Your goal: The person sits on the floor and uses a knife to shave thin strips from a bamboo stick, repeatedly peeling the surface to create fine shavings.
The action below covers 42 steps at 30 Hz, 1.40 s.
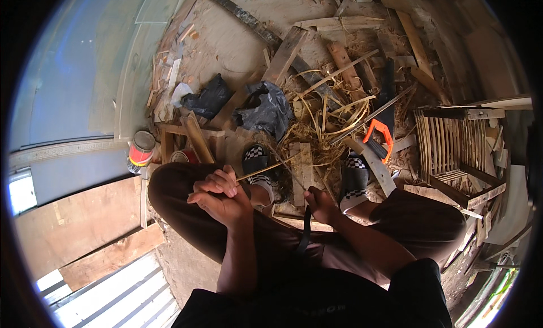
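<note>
My left hand (219,195) is closed on a thin, light-brown strip of bamboo or wood (261,172), which points up and right over my left foot. Closed too, my right hand (321,206) grips what looks like a slim knife (298,179), its narrow blade slanting up and left toward the strip. A dark curved piece (306,232) hangs below that fist; whether it is the handle or a strap I cannot tell. Between my feet, under the strip's far end, lies a pale wooden block (302,175). Both hands are held above my lap and knees.
Thin shavings and strips (328,121) are heaped beyond the block. A handsaw with an orange handle (389,140) rests right of them. Black plastic bags (264,110) lie ahead, a paint can (141,148) stands left, a slatted wooden crate (452,144) right. Scrap boards (285,55) litter the floor.
</note>
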Each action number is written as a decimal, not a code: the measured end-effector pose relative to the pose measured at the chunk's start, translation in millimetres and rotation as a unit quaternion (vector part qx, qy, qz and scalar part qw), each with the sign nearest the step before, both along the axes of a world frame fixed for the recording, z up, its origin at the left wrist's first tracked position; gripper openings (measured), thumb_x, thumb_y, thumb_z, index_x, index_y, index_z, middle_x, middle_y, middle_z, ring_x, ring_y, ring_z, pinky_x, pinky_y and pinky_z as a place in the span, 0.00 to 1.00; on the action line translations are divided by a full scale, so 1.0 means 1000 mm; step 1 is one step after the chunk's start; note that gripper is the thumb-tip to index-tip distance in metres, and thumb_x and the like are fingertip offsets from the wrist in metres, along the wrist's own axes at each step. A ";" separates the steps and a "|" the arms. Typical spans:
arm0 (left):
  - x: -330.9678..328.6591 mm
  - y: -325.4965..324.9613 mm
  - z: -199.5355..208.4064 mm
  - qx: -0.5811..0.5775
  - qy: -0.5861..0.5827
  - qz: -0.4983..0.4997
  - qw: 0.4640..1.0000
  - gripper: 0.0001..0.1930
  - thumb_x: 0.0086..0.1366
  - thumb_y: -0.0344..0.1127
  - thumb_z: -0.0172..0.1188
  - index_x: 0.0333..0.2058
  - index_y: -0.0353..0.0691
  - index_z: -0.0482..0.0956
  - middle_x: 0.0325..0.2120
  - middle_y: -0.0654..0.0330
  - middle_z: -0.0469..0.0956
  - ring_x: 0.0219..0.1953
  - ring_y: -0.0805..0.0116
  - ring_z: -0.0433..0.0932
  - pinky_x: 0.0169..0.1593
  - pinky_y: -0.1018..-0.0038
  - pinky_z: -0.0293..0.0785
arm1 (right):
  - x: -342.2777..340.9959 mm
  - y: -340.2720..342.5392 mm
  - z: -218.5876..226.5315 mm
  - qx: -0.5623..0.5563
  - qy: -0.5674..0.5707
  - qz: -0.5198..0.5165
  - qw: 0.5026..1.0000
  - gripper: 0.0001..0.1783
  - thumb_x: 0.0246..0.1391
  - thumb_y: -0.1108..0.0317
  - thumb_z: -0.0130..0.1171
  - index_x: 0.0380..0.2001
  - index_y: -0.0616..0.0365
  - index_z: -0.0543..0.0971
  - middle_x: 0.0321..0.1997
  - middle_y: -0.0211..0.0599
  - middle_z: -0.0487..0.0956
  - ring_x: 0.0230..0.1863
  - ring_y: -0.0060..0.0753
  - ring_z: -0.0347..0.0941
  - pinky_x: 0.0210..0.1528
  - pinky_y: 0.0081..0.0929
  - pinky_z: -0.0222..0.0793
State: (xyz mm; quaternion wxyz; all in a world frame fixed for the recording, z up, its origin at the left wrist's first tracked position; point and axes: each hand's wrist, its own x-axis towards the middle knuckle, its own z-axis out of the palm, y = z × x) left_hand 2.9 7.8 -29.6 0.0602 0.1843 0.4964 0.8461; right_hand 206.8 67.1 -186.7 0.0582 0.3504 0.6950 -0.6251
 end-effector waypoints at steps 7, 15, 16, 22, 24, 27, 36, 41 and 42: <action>-0.003 -0.002 0.001 0.019 -0.002 0.006 1.000 0.29 0.73 0.64 0.37 0.23 0.46 0.62 0.11 0.66 0.58 0.17 0.74 0.57 0.37 0.69 0.62 | 0.011 0.006 -0.039 -0.012 -0.069 -0.024 0.997 0.35 0.70 0.41 0.39 0.28 0.67 0.73 0.21 0.54 0.74 0.30 0.53 0.76 0.36 0.45 0.66; -0.005 -0.004 0.004 0.031 -0.044 0.022 0.998 0.28 0.73 0.63 0.38 0.23 0.47 0.65 0.12 0.68 0.60 0.18 0.76 0.58 0.37 0.73 0.64 | 0.016 0.013 -0.046 0.021 -0.108 0.003 0.994 0.36 0.70 0.42 0.39 0.32 0.70 0.76 0.28 0.62 0.78 0.35 0.65 0.77 0.41 0.53 0.68; -0.005 -0.005 0.003 0.032 -0.043 0.025 0.998 0.28 0.73 0.63 0.39 0.23 0.47 0.65 0.12 0.68 0.60 0.18 0.76 0.58 0.37 0.73 0.65 | 0.014 0.010 -0.042 0.028 -0.082 -0.002 0.996 0.36 0.70 0.42 0.38 0.32 0.70 0.76 0.28 0.62 0.78 0.35 0.66 0.77 0.41 0.53 0.68; -0.010 -0.012 0.001 0.029 -0.057 0.049 0.997 0.27 0.73 0.62 0.40 0.24 0.47 0.66 0.13 0.67 0.61 0.18 0.76 0.59 0.37 0.74 0.66 | 0.011 -0.003 -0.037 0.010 -0.044 -0.021 0.999 0.35 0.70 0.42 0.39 0.31 0.69 0.74 0.25 0.59 0.75 0.34 0.57 0.77 0.40 0.48 0.68; -0.011 -0.010 0.004 0.034 -0.069 0.065 0.995 0.27 0.73 0.62 0.41 0.24 0.47 0.66 0.13 0.67 0.61 0.18 0.76 0.59 0.37 0.74 0.67 | 0.016 0.002 -0.060 -0.010 -0.106 -0.035 0.994 0.36 0.69 0.42 0.38 0.32 0.70 0.76 0.29 0.64 0.79 0.37 0.65 0.78 0.43 0.51 0.70; -0.010 -0.012 0.003 0.034 -0.063 0.059 0.996 0.27 0.73 0.62 0.41 0.23 0.46 0.66 0.13 0.67 0.60 0.18 0.76 0.59 0.37 0.73 0.68 | 0.014 0.003 -0.048 0.057 -0.096 0.003 0.994 0.37 0.69 0.42 0.38 0.32 0.71 0.76 0.29 0.63 0.79 0.37 0.65 0.78 0.44 0.51 0.70; -0.012 -0.016 0.001 0.045 -0.069 0.062 0.995 0.28 0.72 0.62 0.42 0.23 0.46 0.66 0.13 0.67 0.60 0.18 0.75 0.60 0.38 0.71 0.69 | 0.011 0.012 -0.029 -0.026 -0.109 -0.024 0.993 0.36 0.69 0.42 0.41 0.31 0.71 0.75 0.28 0.62 0.77 0.37 0.64 0.77 0.44 0.51 0.70; -0.008 -0.013 0.002 0.045 -0.061 0.056 0.996 0.28 0.73 0.62 0.41 0.23 0.46 0.66 0.12 0.66 0.60 0.17 0.74 0.60 0.39 0.70 0.69 | 0.015 0.010 -0.036 0.024 -0.137 -0.007 0.990 0.37 0.68 0.41 0.41 0.32 0.71 0.77 0.32 0.66 0.79 0.42 0.67 0.78 0.47 0.54 0.70; -0.008 -0.014 0.001 0.045 -0.062 0.057 0.995 0.28 0.73 0.62 0.41 0.23 0.45 0.66 0.12 0.66 0.60 0.17 0.74 0.60 0.40 0.70 0.68 | 0.017 0.016 -0.040 0.013 -0.154 -0.007 0.988 0.37 0.68 0.40 0.41 0.33 0.71 0.77 0.33 0.66 0.79 0.44 0.67 0.77 0.49 0.54 0.69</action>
